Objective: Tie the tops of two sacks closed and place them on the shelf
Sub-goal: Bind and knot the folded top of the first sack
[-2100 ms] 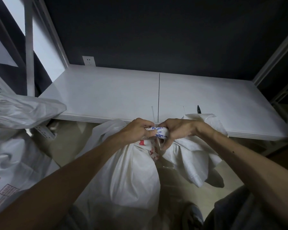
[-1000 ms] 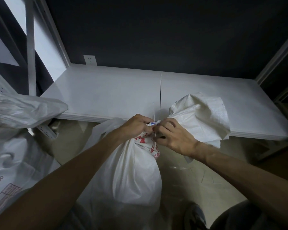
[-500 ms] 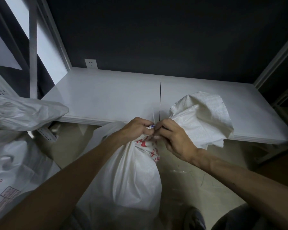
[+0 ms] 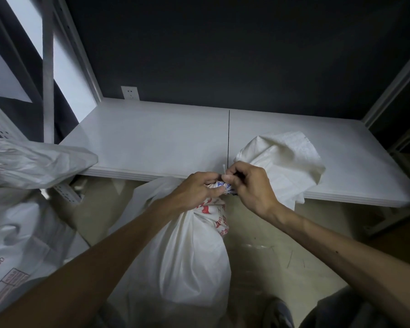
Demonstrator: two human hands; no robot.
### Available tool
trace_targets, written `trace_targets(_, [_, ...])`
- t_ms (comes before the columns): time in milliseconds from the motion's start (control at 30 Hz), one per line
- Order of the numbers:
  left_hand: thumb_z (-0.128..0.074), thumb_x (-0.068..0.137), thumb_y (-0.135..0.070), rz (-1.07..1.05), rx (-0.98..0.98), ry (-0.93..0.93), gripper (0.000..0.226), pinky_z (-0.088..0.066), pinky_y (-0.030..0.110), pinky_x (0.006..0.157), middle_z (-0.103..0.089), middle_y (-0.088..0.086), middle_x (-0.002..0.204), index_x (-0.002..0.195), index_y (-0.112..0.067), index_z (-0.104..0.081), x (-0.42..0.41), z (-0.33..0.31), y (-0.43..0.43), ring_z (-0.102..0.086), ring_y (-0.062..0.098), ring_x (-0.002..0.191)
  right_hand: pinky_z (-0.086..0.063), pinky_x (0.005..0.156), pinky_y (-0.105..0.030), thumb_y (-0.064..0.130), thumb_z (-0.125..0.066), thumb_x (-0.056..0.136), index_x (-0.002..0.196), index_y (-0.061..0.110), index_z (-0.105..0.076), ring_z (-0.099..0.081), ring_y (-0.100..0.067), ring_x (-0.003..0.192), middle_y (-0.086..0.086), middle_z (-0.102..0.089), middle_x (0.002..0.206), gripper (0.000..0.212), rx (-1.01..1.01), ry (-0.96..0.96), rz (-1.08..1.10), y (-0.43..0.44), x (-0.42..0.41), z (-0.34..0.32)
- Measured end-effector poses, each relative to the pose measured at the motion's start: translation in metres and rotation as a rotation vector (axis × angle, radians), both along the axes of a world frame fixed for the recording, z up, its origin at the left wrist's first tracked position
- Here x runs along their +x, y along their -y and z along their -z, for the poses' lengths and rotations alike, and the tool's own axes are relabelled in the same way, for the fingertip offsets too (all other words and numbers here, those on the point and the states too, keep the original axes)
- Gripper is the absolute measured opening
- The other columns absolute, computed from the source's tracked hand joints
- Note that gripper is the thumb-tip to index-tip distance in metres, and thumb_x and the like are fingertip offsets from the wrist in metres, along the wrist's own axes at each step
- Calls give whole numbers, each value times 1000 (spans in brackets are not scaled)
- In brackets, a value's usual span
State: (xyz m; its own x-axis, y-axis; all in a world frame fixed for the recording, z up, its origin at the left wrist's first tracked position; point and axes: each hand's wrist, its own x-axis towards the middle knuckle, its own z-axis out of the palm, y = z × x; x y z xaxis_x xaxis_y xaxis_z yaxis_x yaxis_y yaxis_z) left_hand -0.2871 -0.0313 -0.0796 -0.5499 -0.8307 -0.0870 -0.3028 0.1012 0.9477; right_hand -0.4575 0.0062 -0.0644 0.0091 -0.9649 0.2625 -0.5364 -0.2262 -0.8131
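A full white sack (image 4: 182, 252) with red print stands on the floor in front of the white shelf (image 4: 152, 140). My left hand (image 4: 197, 188) is clenched around its gathered neck. My right hand (image 4: 249, 185) pinches a thin white tie (image 4: 223, 168) that sticks up at the neck. The loose top of the sack (image 4: 284, 157) flops to the right over the shelf's front edge. Whether the tie is closed is hidden by my fingers.
Another white sack (image 4: 21, 223) with red print sits at the left, its open top (image 4: 33, 162) lying against the shelf corner. White shelf uprights rise at left (image 4: 47, 67) and right (image 4: 393, 84). A wall socket (image 4: 129, 92) is behind the shelf. My shoe (image 4: 279, 313) is on the floor.
My right hand has let the sack's loose top go, so it flopped up onto the shelf edge, and the fingers have shifted to pinch the tie at the neck. The left hand stayed put.
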Motion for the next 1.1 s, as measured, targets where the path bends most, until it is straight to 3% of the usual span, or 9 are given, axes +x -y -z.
trace_targets(100, [-62,93,-7,3,36,-58,21,-48,28,86,-72,1,97,101,-26,-63,2,-3,-2,-65,11,90,-52,59,-26,7,-67,89,76,10,-64,-56,-6,59,9,-60,67,14,-7,13,-2,0,0,-1])
trace_targets(167, [-62,92,-13,-5,21,-49,15,-46,31,82,-71,9,91,96,-28,-60,2,-3,-4,-62,13,84,-48,59,-20,8,-69,88,77,11,-66,-56,-5,61,5,-62,70,12,-29,-16,-8,-2,2,0])
trace_targets(233, [-61,91,-19,-43,-11,-34,6,-40,34,72,-60,17,76,92,-17,-56,3,-1,-5,-52,15,73,-47,60,-20,8,-70,87,77,11,-67,-55,-5,62,2,-63,72,11,-29,-20,-8,-3,4,1])
trace_targets(333, [-61,92,-26,-116,-103,-20,17,-37,34,66,-56,-4,65,86,-11,-56,1,3,-9,-47,16,65,-44,64,-17,6,-68,88,78,15,-69,-55,-4,67,3,-62,75,13,-40,-13,-15,-2,2,0])
trace_targets(467, [-59,92,-33,-181,-207,-6,15,-51,39,75,-71,-1,83,90,-18,-60,-2,5,-15,-65,25,84,-41,71,-12,3,-64,90,83,8,-74,-56,-5,76,3,-59,79,13,-96,-38,-29,-4,3,-1])
trace_targets(633, [-62,95,-28,-216,-267,10,13,-52,33,77,-72,-3,90,94,-16,-64,-2,2,-13,-67,16,89,-44,69,-13,-1,-70,84,76,4,-71,-58,-9,76,-2,-61,83,9,-115,95,55,-2,5,-9])
trace_targets(800, [-60,95,-24,-232,-278,32,15,-57,41,81,-73,3,93,99,-12,-67,-3,4,-12,-69,20,91,-39,68,-10,1,-69,85,72,9,-71,-54,-3,74,3,-57,86,16,29,12,-57,-1,-1,-10])
trace_targets(1000, [-58,95,-20,-256,-296,25,14,-56,45,80,-73,7,90,98,-10,-67,-4,4,-12,-68,25,89,-35,67,-6,1,-69,85,67,6,-68,-48,1,74,5,-47,87,19,50,7,-83,-3,2,-11])
trace_targets(1100, [-59,95,-19,-254,-298,23,13,-56,45,79,-73,8,90,98,-10,-67,-4,4,-12,-68,26,89,-34,66,-7,0,-69,84,64,14,-65,-48,0,73,5,-47,87,26,40,25,-86,-3,3,-13])
